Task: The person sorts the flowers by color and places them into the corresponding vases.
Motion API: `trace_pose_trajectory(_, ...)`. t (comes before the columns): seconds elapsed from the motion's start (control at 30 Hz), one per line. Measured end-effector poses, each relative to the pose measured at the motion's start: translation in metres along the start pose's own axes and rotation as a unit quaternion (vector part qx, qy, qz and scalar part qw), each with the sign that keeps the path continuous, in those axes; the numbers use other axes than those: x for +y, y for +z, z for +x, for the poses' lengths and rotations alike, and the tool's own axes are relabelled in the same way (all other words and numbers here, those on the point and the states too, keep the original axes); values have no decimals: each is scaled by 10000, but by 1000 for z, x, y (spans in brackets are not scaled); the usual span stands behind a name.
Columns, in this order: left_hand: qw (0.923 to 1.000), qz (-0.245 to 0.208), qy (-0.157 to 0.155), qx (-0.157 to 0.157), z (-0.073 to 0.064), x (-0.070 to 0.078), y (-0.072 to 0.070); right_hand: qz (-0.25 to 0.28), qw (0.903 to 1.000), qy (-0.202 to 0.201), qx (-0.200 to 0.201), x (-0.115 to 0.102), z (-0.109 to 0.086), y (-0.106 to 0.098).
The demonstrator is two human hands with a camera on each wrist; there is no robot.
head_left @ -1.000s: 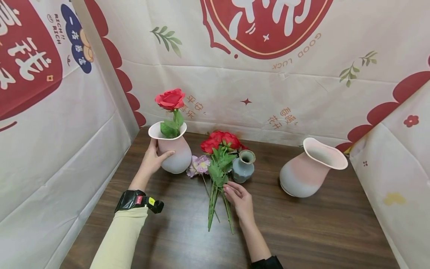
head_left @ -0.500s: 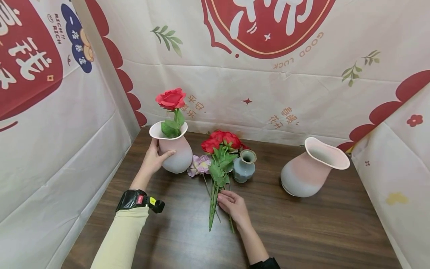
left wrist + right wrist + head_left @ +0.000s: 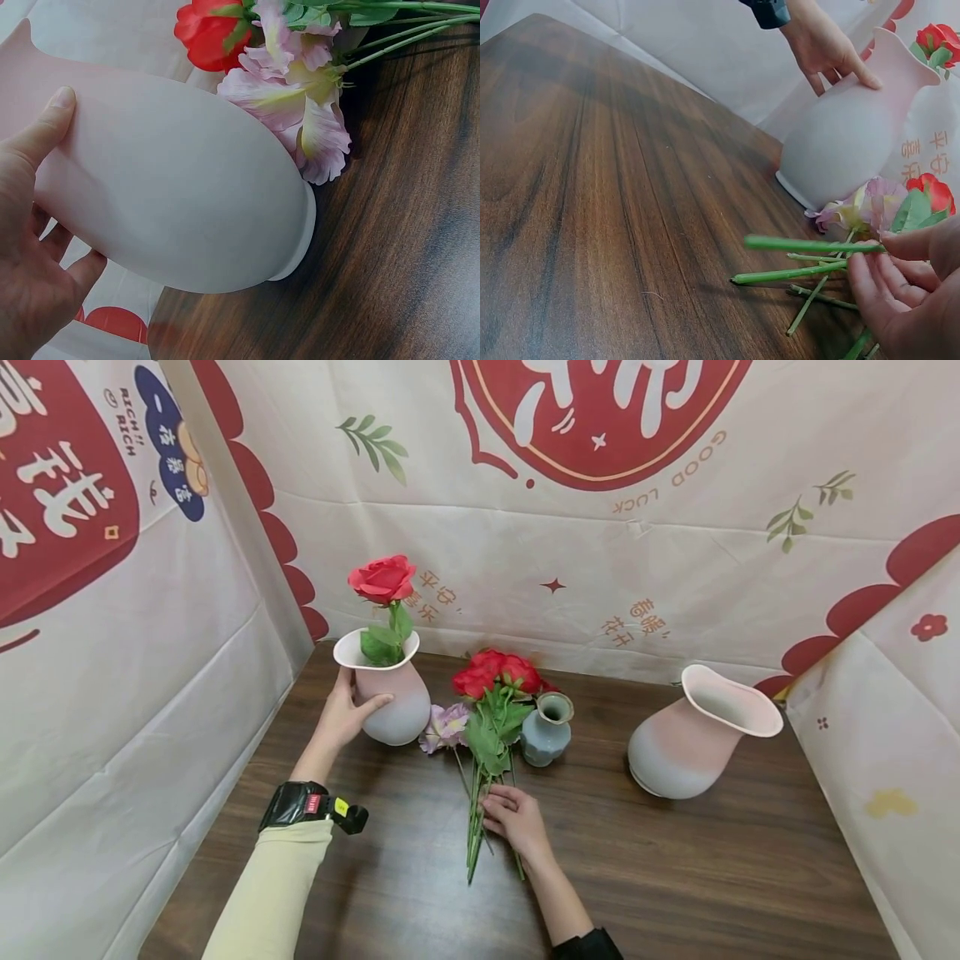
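Note:
My left hand (image 3: 343,714) grips the neck of a pink-and-grey vase (image 3: 395,706) at the table's left rear, thumb in front and fingers around the far side. One red rose (image 3: 382,579) stands upright in that vase. Right of it lies a bunch of red roses (image 3: 491,673) with green leaves and bare stems pointing toward me. My right hand (image 3: 517,822) is at these stems; in the right wrist view its thumb and fingers pinch one green stem (image 3: 802,244), slightly above others. A pale purple flower (image 3: 319,124) lies between the vase and the roses, close against the vase.
A small blue-grey vase (image 3: 545,739) stands just right of the roses. Farther right is a second pink-and-grey vase (image 3: 678,747), its wide mouth facing right. Printed white cloth (image 3: 480,560) walls the brown wooden table (image 3: 675,877) at the back and sides.
My right hand has moved down and left from beside the leaves to the stems, and now pinches one. The left hand and its vase have stayed in place.

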State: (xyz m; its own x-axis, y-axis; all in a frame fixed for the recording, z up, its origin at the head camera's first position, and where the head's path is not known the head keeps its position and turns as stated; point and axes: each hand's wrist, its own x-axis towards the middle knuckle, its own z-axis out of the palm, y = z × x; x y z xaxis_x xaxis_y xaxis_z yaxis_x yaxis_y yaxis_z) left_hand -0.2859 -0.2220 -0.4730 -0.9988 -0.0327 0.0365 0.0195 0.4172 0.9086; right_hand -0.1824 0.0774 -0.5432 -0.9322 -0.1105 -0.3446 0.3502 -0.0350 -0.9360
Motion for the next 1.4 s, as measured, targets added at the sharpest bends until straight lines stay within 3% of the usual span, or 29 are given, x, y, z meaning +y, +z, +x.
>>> trace_pose_trajectory(0.37, 10000, 45, 32, 47, -1, 2, 0, -32, 9986, -380, 367, -5, 1, 2)
trace_pose_trajectory(0.6, 9998, -90, 181, 66, -3, 5, 1, -186, 9975, -598, 316, -11, -3, 1)
trace_pose_trajectory(0.87, 9999, -62, 142, 58, -3, 5, 2, -284, 9947, -928, 346, -14, -3, 0)
trace_pose_trajectory(1.4, 9999, -52, 139, 67, -6, 7, 1, -247, 9913, -1211, 461, -31, -9, 4)
